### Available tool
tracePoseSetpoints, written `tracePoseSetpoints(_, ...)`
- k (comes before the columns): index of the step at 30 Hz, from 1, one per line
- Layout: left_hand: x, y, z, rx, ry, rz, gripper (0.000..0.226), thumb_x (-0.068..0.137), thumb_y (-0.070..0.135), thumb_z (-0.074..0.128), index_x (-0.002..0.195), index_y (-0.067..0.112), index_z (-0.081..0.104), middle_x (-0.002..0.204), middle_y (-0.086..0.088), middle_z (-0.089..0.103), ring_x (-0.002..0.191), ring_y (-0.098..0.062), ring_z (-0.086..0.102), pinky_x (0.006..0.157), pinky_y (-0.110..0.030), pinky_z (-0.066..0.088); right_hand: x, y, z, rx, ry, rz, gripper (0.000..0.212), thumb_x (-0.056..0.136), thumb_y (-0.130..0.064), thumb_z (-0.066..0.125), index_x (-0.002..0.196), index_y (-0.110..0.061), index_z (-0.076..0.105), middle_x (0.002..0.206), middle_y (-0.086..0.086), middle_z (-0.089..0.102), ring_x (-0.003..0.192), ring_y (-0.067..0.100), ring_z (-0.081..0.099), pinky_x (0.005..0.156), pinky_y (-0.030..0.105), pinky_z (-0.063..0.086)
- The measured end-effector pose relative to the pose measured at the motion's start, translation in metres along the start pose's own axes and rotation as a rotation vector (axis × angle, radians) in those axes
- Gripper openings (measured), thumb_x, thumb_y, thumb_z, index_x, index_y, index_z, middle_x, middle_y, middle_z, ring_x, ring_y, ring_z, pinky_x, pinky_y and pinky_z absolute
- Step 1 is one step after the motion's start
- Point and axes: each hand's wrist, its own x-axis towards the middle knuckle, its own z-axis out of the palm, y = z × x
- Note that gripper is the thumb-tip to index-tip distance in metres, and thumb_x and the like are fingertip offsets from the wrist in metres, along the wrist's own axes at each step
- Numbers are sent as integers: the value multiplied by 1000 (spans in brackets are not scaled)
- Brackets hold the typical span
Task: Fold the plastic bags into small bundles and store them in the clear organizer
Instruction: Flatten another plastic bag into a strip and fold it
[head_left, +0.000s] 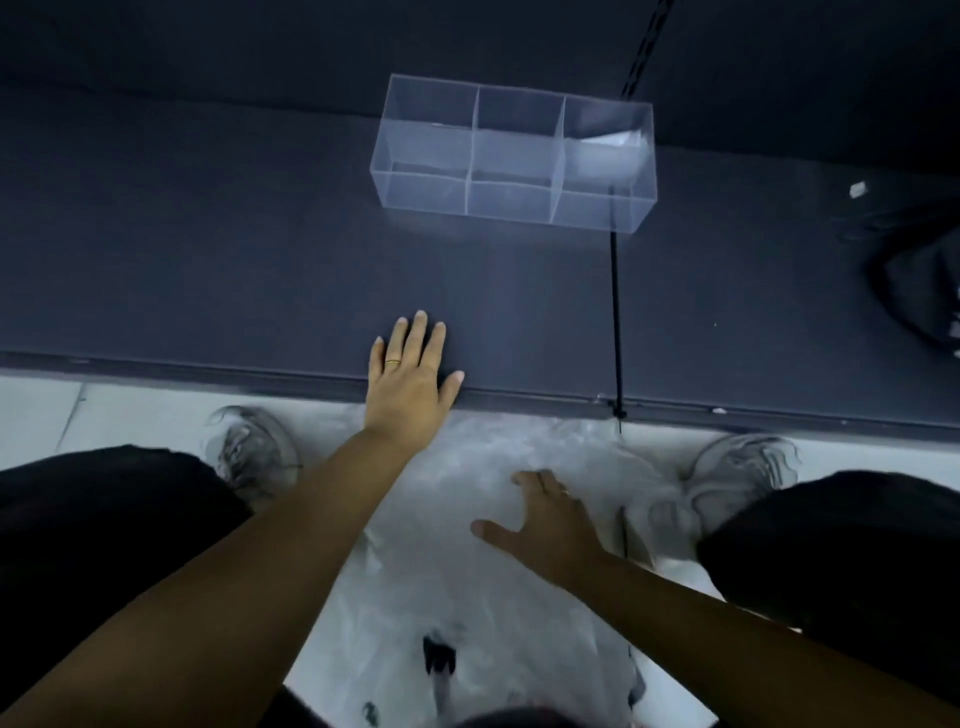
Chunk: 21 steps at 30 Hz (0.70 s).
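The left hand (410, 379) lies flat, fingers straight and together, palm down on the near edge of the dark table (208, 260) at mid-frame; a gold ring (392, 363) sits on one finger. It holds nothing.

The right hand (550, 525), lower and right of centre, reaches down onto a heap of translucent white plastic bags (467, 597) on the pale floor. Its thumb is splayed out to the left, and its fingers point down into the plastic. Whether they have hold of a bag cannot be told.

The heap spreads between two grey shoes, one at left (254, 452) and one at right (737, 467).

The clear organizer (514, 156) stands on the table at upper centre, well apart from both hands, divided into six compartments. A black cord (616, 312) runs down the table from its right end to the near edge.
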Motion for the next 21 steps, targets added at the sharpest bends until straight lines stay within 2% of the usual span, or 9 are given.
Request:
tracePoseSetpoints(2,-7,-2,-1,-2,-41,-5,63,99,48,30,153,20,9,161,-2,0,147,-22,-4,117,-41,-5,-7,4,21,65,-87,131,83,74,-70,61,136,-20,39,133,0,43,124,23,46,100,37,36)
tracePoseSetpoints(5,-10,-4,-7,-30,-129,-17,66,99,50,29,153,23,2,161,1,-8,147,-20,-10,117,-41,-7,-11,4,24,27,-57,45,23,87,-38,62,97,-17,61,105,4,60,106,24,59,84,30,42)
tracePoseSetpoints(6,-10,-4,-11,-32,-156,-20,67,99,51,30,153,24,1,161,1,-9,147,-19,-11,117,-41,-7,-10,2,17,63,-26,23,16,89,-30,61,88,-14,64,98,7,64,99,24,61,79,28,42)
tracePoseSetpoints(9,-7,-4,-25,-44,-251,-25,68,98,54,30,153,25,2,160,3,-12,147,-18,-12,118,-40,-5,-4,-5,-23,194,50,-83,20,90,-19,64,73,-11,60,77,9,58,76,21,54,65,25,34)
tracePoseSetpoints(11,-5,0,-38,-94,-319,-49,66,98,55,28,153,25,6,160,3,-10,147,-17,-12,118,-40,-4,-2,-10,-56,313,61,-164,23,91,-12,62,69,-8,57,70,6,49,71,16,46,59,19,31)
tracePoseSetpoints(13,-5,7,-55,-278,-373,-102,62,97,57,27,151,26,21,161,4,0,147,-16,-6,118,-40,1,-3,-12,-89,420,62,-197,20,94,-11,58,75,-5,59,71,6,49,70,15,45,58,16,33)
tracePoseSetpoints(15,-7,17,-70,-642,-419,-150,59,95,60,31,145,29,37,154,6,27,144,-15,19,112,-34,20,-5,-13,-120,483,44,-218,18,97,-15,53,80,-9,57,73,2,51,69,9,45,59,15,36)
tracePoseSetpoints(18,-16,34,-86,-1041,-494,-191,50,87,66,44,122,34,59,121,21,58,109,0,53,90,-22,36,-10,-12,-158,551,61,-252,21,99,-19,49,80,-13,54,70,-4,50,61,2,45,59,13,39)
tracePoseSetpoints(21,-15,44,-87,-1282,-523,-175,25,87,44,63,96,22,71,97,8,74,94,-8,68,80,-20,52,-10,-4,-178,601,148,-213,27,100,-25,48,89,-1,56,80,5,52,71,12,48,69,23,41)
